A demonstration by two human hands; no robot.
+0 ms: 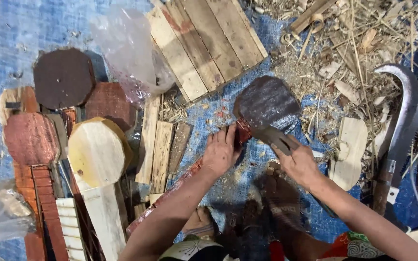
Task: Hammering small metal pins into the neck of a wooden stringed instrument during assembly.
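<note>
Head view. The left hand (220, 151) lies with fingers extended and pressed flat on the reddish fretted neck (189, 175) of a small wooden instrument, steadying it against the blue mat (6, 43). The right hand (298, 163) is closed around a flat tool (277, 138), whose tip meets the joint where the neck runs into the dark rounded body (267, 104), just beyond both hands. The body is already cut to shape and dark-coated, and the neck carries its frets; no strings are visible, so the piece appears shaped but unfinished. Left of the left hand lie further pieces: a pale unpainted body (97, 152), a red-brown one (31, 138) and a dark octagonal one (64, 77), with loose wooden slats (160, 147) between. Beyond the hands lies a board of planks (204, 41); right of the right hand lie wood shavings (344, 43), a curved sickle (402, 111) and a pale offcut (350, 152).
</note>
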